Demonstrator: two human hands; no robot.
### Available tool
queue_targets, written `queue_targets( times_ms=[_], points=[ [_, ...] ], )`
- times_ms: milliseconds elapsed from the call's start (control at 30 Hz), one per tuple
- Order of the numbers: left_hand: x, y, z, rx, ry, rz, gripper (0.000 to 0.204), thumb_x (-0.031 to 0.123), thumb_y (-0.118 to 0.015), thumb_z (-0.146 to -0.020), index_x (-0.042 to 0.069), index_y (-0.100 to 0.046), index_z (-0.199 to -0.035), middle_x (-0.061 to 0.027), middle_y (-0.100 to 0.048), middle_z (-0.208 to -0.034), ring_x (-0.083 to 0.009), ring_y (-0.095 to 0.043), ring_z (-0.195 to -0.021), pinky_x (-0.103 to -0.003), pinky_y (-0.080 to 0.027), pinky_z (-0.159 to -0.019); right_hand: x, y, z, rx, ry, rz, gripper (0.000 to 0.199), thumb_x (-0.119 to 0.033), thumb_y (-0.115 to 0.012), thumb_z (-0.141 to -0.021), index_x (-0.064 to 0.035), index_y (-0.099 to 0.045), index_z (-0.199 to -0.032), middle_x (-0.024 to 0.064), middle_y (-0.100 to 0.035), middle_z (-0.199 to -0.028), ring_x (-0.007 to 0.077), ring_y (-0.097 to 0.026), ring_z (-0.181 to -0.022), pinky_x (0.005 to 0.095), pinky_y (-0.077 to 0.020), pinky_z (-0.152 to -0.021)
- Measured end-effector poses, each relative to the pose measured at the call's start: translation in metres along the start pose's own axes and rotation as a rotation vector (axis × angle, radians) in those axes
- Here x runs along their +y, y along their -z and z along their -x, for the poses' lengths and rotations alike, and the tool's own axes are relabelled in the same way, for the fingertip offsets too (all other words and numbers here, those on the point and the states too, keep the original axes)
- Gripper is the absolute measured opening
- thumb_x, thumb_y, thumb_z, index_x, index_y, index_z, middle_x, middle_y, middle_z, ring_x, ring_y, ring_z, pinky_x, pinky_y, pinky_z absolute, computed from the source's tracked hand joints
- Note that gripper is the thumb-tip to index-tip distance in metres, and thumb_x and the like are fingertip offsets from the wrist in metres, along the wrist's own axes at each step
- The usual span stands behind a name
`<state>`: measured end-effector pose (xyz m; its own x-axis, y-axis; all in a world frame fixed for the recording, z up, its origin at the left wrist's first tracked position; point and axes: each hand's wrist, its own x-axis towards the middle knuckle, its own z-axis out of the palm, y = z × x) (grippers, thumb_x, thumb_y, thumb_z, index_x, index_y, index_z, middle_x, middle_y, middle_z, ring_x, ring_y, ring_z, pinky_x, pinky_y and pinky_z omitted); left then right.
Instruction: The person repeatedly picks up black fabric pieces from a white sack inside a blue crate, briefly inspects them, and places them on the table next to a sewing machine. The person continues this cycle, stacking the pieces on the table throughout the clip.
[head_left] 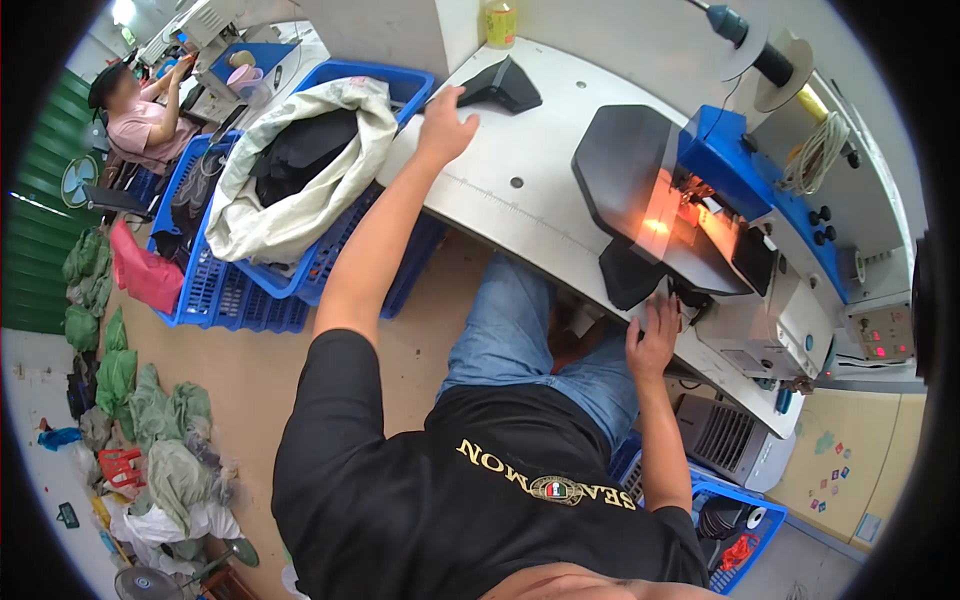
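Observation:
At the far left of the white sewing table (540, 220), my left hand (447, 127) has its thumb and fingers apart. It is at the edge of a folded black fabric piece (508, 86), and I cannot tell whether it touches it. My right hand (655, 335) is by the table's near edge, fingers stretched out, next to a smaller black piece (630, 275). Its fingertips reach that piece's corner. Beyond it a large dark panel with angled corners (625, 165) lies beside the blue sewing machine (770, 190), under a bright orange-white light.
A blue crate (260, 275) with a white sack (300, 215) of black material stands at my left. A yellow-labelled bottle (500, 24) is at the table's back. A control box (882, 335) sits at the right. Another person (145, 120) works at the far left.

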<state>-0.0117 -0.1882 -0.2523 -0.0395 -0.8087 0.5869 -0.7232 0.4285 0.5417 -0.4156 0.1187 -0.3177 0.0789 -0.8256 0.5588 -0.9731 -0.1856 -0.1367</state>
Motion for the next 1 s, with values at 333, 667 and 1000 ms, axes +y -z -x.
queue_targets(
  times_ms=[333,667,1000],
  points=[
    [0.012,-0.091,-0.072,-0.423,0.267,-0.342,0.059,0.045,-0.066,-0.08,0.024,-0.053,-0.133,-0.0176,-0.045,-0.138,-0.0355,-0.045,-0.126,-0.047,-0.042,-0.1,0.002,-0.003,-0.003,-0.019,-0.005,-0.006,0.045,-0.021,-0.062,-0.079,-0.0001,-0.057,-0.119,0.0197,-0.052,-0.129,0.0405,-0.045,-0.125,0.0506,-0.0336,-0.108],
    [0.097,-0.056,0.074,-0.199,-0.139,-0.282,0.048,0.032,-0.07,-0.079,0.018,-0.059,-0.123,-0.0187,-0.052,-0.123,-0.035,-0.053,-0.104,-0.044,-0.046,-0.085,0.005,-0.006,0.001,-0.036,0.024,0.006,0.038,-0.02,-0.059,-0.082,-0.0005,-0.058,-0.114,0.0193,-0.054,-0.128,0.0396,-0.047,-0.123,0.0499,-0.0348,-0.106],
    [0.0,0.117,0.064,0.355,-0.042,-0.555,0.046,0.028,-0.067,-0.08,0.003,-0.058,-0.118,-0.0214,-0.051,-0.128,-0.038,-0.043,-0.126,-0.052,-0.032,-0.105,0.009,-0.007,0.003,-0.016,0.074,-0.027,0.033,-0.014,-0.06,-0.084,0.0007,-0.056,-0.114,0.0187,-0.056,-0.127,0.0394,-0.049,-0.122,0.05,-0.0355,-0.106]
  ],
)
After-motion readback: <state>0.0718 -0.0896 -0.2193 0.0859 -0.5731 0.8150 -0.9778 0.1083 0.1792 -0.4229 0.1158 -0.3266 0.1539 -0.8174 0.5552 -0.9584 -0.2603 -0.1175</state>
